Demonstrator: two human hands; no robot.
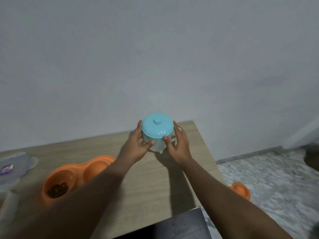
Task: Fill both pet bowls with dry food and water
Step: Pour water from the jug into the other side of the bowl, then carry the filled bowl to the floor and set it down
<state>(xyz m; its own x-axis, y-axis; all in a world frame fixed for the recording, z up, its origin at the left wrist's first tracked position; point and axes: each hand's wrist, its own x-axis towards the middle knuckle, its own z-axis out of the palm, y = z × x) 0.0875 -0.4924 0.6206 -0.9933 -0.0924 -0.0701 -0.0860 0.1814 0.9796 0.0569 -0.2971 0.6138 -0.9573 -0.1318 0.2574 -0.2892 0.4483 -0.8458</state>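
Head view shows both hands on a lidded container [156, 135] standing near the far right corner of the desk [150, 178]. Left hand [136, 145] is wrapped against its left side, thumb across the front; right hand [177, 144] is pressed against the right side, thumb tip at the rim of the turquoise lid [157, 128]. Both hands are clamped on the container. The lid, with a small knob on top, is seated; the pale body below it is mostly hidden by the fingers, and its contents cannot be seen.

Task status: the orange double pet bowl [76, 176] sits toward the left near edge of the desk, partly covered by the left forearm. Its nearer compartment holds a shallow layer of brown dry food [57, 189]. The farther compartment appears empty, though the forearm hides part of it and water would be hard to detect in this light. Judged partly complete: food is in one compartment; water and any second bowl remain outstanding. A second orange item [240, 190] lies on the floor just beyond the right edge of the desk, possibly the other bowl; only part of it shows.

Surface and room: light wood-grain desk set against a plain pale wall [155, 57]. A clear plastic item [12, 169] lies blurred at the left edge. Floor [276, 183] to the right is mottled grey and white. A dark panel [181, 226] fills the bottom centre.
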